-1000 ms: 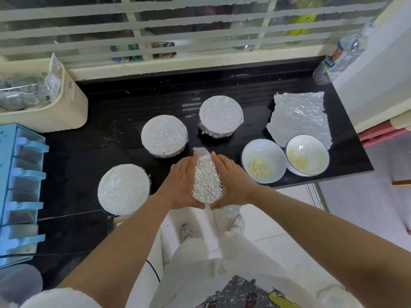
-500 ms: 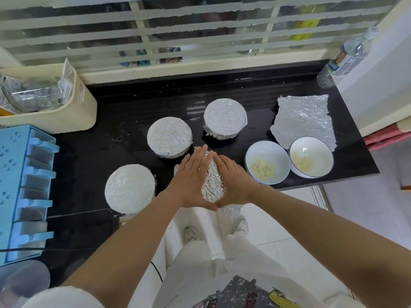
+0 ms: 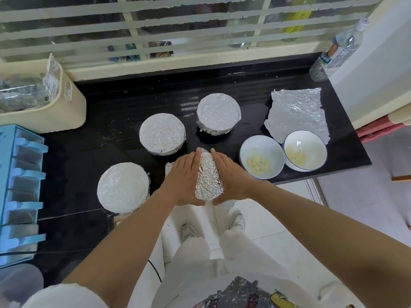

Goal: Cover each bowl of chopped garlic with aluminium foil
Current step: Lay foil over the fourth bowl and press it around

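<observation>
Left hand [image 3: 184, 176] and right hand [image 3: 231, 174], fingers straight, press crinkled silver foil [image 3: 208, 174]; three foil-covered bowls [image 3: 162, 137], two open white bowls [image 3: 261, 150].

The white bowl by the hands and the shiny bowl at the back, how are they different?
The white bowl is open, showing chopped garlic; the back bowl is foil-wrapped, contents hidden. The white bowl looks smooth; the back bowl crinkly and silver. Both are round, on the black counter.
</observation>
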{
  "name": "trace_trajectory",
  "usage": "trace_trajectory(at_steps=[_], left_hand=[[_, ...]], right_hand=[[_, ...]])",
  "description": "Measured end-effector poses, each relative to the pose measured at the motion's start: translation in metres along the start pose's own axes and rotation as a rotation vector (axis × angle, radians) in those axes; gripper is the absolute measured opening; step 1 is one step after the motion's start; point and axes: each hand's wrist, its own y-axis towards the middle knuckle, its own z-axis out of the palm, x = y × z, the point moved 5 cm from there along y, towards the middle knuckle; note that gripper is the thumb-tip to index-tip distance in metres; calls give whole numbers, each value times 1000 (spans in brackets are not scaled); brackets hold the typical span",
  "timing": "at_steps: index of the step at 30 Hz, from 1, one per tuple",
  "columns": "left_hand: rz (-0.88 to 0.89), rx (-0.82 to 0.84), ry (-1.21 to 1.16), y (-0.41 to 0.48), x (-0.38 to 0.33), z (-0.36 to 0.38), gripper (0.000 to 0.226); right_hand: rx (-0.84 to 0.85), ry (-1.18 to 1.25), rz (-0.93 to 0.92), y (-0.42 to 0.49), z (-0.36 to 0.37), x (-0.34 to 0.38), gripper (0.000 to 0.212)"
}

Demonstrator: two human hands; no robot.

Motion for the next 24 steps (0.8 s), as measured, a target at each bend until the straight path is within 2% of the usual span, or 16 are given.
trace_trajectory(at_steps=[14, 20, 22, 24], left_hand=[[-40, -17, 96, -5, -8, -10, 144], [-14, 56, 82, -4, -4, -5, 155], [2, 42, 62, -8, -4, -7, 155], [-4, -4, 2, -13, -3, -9, 150]], right_hand=[[-29, -50, 5, 2, -4, 4, 149], [2, -48, -27, -1, -4, 6, 150], [-4, 16, -65, -8, -6, 7, 137], [-72, 123, -92, -17, -9, 9, 108]])
